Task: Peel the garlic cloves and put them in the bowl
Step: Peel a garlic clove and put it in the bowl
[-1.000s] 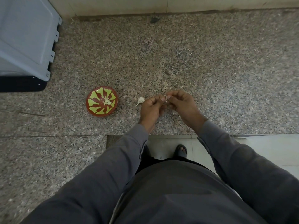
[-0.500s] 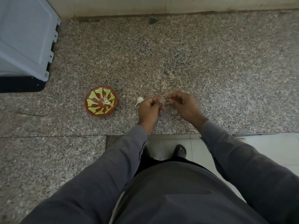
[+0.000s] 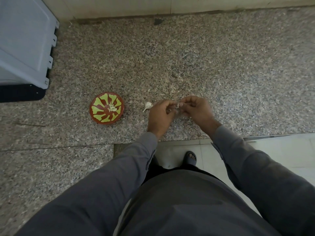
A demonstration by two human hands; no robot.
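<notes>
Both hands back together after brief gap: left hand (image 3: 161, 114) and right hand (image 3: 196, 108) pinch garlic clove (image 3: 178, 105) near bench front edge. Peeling unfinished; bowl (image 3: 106, 108) holds few cloves.

Speckled granite counter (image 3: 221, 65), pale wall (image 3: 170, 5), tiled floor (image 3: 281, 150).

Clove (image 3: 178, 105) mostly hidden between both hands' fingers.

A home kitchen, seen from above. A speckled granite counter (image 3: 204, 57) fills most of the frame and meets a pale wall (image 3: 153, 5) along the top edge. A grey appliance (image 3: 22, 40) stands at upper left. Light floor tiles (image 3: 281, 150) show at lower right, below the counter edge.
</notes>
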